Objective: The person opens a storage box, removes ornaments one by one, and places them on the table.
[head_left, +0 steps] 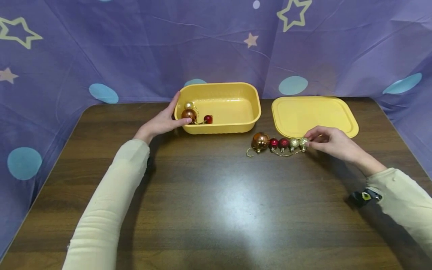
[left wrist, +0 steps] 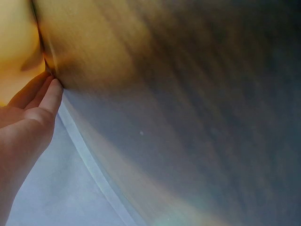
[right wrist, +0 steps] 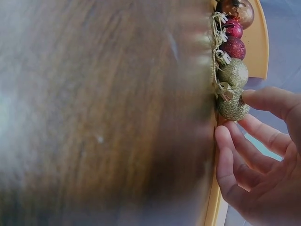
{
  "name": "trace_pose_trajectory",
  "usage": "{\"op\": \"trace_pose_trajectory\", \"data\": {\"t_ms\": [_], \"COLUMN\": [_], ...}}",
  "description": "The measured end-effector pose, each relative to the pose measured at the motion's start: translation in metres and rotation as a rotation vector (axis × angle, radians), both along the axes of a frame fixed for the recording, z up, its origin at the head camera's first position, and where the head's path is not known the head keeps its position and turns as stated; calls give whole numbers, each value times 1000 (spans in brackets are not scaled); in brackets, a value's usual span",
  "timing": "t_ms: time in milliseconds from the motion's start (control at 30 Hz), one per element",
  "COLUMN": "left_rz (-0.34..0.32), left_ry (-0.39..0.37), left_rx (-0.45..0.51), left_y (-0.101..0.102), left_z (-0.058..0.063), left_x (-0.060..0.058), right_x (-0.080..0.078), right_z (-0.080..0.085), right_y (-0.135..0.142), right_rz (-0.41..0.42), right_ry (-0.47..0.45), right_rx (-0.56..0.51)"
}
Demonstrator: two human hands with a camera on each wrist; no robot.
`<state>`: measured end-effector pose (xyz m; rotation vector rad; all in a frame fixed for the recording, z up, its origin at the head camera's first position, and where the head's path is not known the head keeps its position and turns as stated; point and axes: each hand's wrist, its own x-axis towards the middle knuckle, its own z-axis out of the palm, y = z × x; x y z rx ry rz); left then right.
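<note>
My left hand grips the left end of a yellow plastic container, its thumb over the front rim and its fingers along the outer side. Inside, at that end, lie a copper bauble, a small pale gold bauble and a small red one. My right hand pinches a gold glitter bauble at the right end of a row on the table. Leftward in that row come another gold bauble, two red ones and a large copper one.
The flat yellow lid lies at the back right, just behind the row. Gold cords trail in front of the baubles. A purple curtain with stars hangs behind the brown wooden table.
</note>
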<state>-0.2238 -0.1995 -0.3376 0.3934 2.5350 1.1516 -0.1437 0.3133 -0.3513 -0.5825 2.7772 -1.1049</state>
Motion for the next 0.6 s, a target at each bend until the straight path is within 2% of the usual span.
{"op": "trace_pose_trajectory", "data": {"t_ms": [200,367,600], "left_rz": [3,6,12], "left_ry": [-7,-9,-15], "left_rx": [3,5,11], "left_y": [0,0,1], "left_z": [0,0,1], "left_x": [0,0,2], "right_x": [0,-1,0], "right_z": [3,4,6], "right_y": [2,3,0], "right_rz": [28,60,44], "right_ry": [-48,-44,-43], "right_rx": [-34,-64,-28]}}
